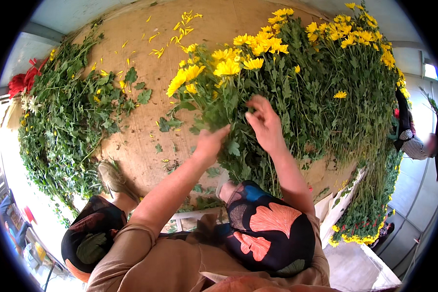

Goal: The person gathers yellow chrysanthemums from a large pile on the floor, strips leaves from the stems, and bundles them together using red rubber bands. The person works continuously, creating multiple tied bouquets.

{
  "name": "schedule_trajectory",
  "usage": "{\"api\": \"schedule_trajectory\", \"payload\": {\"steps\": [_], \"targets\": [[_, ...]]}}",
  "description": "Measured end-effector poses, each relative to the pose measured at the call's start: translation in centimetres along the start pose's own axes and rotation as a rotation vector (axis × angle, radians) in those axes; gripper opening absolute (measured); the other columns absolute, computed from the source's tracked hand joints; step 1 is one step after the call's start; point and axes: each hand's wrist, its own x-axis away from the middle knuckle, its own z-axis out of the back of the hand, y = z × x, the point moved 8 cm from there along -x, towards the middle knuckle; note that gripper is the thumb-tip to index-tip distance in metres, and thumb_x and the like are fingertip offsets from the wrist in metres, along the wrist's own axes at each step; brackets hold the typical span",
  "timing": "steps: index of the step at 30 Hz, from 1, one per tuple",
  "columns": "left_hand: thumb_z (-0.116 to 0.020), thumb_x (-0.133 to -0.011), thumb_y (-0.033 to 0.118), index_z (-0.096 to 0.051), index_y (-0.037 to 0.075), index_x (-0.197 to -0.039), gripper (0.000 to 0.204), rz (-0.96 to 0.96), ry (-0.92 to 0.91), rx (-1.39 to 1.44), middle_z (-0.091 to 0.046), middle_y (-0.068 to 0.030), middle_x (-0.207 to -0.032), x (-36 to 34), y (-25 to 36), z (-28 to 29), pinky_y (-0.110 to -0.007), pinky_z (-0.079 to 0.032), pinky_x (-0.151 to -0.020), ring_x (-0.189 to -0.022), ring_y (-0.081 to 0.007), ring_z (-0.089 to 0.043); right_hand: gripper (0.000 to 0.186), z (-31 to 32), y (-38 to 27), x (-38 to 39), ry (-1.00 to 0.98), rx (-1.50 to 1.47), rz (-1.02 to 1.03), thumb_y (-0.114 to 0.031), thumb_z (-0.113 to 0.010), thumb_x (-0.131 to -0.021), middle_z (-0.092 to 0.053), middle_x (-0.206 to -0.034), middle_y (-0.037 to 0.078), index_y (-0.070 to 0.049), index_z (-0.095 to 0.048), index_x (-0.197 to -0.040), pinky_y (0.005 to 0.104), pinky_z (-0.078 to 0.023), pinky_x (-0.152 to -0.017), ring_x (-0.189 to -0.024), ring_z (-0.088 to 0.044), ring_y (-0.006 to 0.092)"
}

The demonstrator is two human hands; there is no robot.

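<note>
My left hand [211, 138] is closed on stems of a blurred bunch of yellow chrysanthemums [192, 78] with leafy green stems, over the tan board [146, 136]. My right hand [263, 119] is just right of it among the stems, fingers curved and apart, with nothing clearly held; some fingertips are lost in the foliage. A thick pile of long-stemmed yellow flowers [336, 92] lies to the right of my hands, heads toward the far edge. Loose yellow petals [182, 29] are scattered on the board beyond.
Leafy cuttings [68, 112] lie at the left, with red material [22, 80] beyond them. My knees and shoe [112, 180] are near the board's front. More flowers [355, 233] lie at lower right. Other people appear at the right edge [413, 141] and lower left [12, 219].
</note>
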Motion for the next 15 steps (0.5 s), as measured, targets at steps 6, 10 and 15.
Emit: {"api": "schedule_trajectory", "payload": {"steps": [6, 10, 15], "targets": [[-0.063, -0.098, 0.002, -0.067, -0.006, -0.121, 0.025, 0.035, 0.002, -0.019, -0.074, -0.0126, -0.112, -0.1, -0.9, -0.2, -0.037, -0.062, -0.081, -0.093, -0.0234, -0.072, 0.018, -1.4, 5.5, -1.2, -0.055, -0.460, -0.308, -0.008, -0.069, -0.098, -0.070, -0.095, 0.003, -0.003, -0.065, -0.115, 0.0263, -0.049, -0.059, -0.071, -0.061, 0.0118], [-0.061, -0.099, 0.003, -0.068, -0.006, -0.118, 0.022, 0.068, -0.022, 0.063, -0.074, -0.0127, -0.110, -0.1, -0.6, 0.3, -0.037, -0.061, -0.077, -0.090, -0.0241, -0.072, 0.011, 0.1, 6.3, 3.0, 0.018, -0.326, -0.255, -0.006, -0.068, -0.097, -0.070, -0.088, 0.004, -0.002, -0.069, -0.106, 0.0261, -0.050, -0.058, -0.071, -0.065, 0.0112], [-0.066, -0.098, 0.007, -0.071, -0.007, -0.111, 0.020, -0.002, 0.138, 0.077, -0.075, -0.0123, -0.103, -0.6, -0.7, 1.7, -0.037, -0.060, -0.074, -0.084, -0.0217, -0.071, 0.010, 2.1, 5.4, 8.6, 0.135, -0.378, -0.164, -0.005, -0.064, -0.099, -0.072, -0.095, 0.008, -0.001, -0.068, -0.108, 0.0279, -0.056, -0.060, -0.076, -0.070, 0.0161]]}}
